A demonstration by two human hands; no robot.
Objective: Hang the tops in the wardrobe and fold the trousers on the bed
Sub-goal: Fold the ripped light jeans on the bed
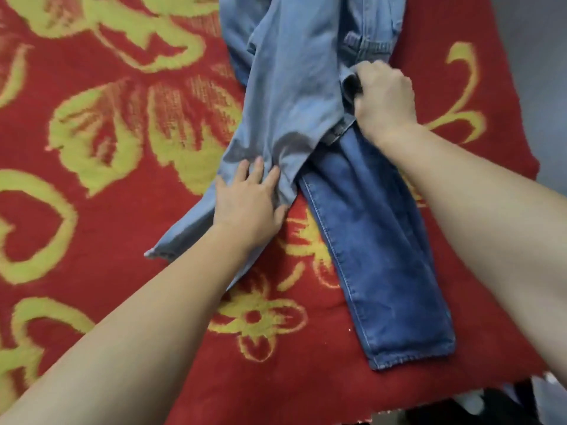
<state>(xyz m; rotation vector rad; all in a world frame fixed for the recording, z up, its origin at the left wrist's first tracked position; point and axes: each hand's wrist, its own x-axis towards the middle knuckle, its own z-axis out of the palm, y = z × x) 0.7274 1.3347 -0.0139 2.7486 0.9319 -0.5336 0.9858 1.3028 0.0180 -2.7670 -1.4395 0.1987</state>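
Your right hand (383,99) has its grip closed tight on bunched denim of the pale trousers (294,87), near the bed (92,148)'s right edge. Your left hand (250,200) presses flat, fingers straight, on one pale leg. A dark blue leg (377,256) reaches toward the near edge. The blanket stretches wide on your left.

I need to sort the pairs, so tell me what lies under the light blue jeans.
The dark blue jeans run under the light blue jeans; one leg end shows, nearer the camera. The red blanket lies beneath both. How far the dark pair reaches underneath is covered.
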